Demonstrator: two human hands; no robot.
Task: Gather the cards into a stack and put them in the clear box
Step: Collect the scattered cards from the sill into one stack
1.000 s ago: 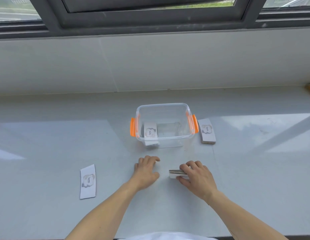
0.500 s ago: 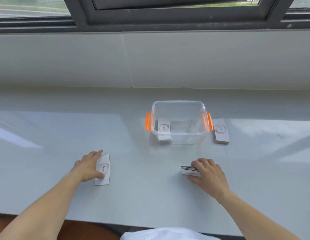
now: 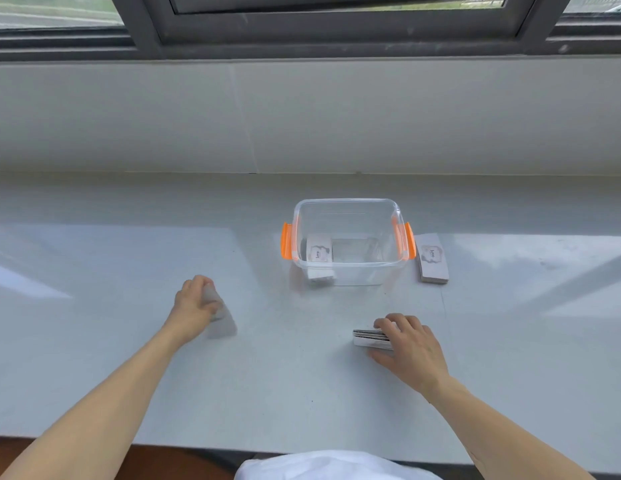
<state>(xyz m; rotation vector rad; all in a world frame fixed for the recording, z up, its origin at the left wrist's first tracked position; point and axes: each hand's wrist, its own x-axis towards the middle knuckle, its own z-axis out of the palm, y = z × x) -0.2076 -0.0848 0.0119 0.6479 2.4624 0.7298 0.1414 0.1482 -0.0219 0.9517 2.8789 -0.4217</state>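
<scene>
Fingers of the left hand [image 3: 194, 303] pinch a blurred card [image 3: 220, 318] lifted off the counter [image 3: 94, 341]; a loose pinch could drop it on the way over. Right hand [image 3: 411, 344] curls around the stack [image 3: 369, 337], fingers on top, thumb below. Beyond stand the box [image 3: 347, 271] and another pile [image 3: 433, 259].
</scene>
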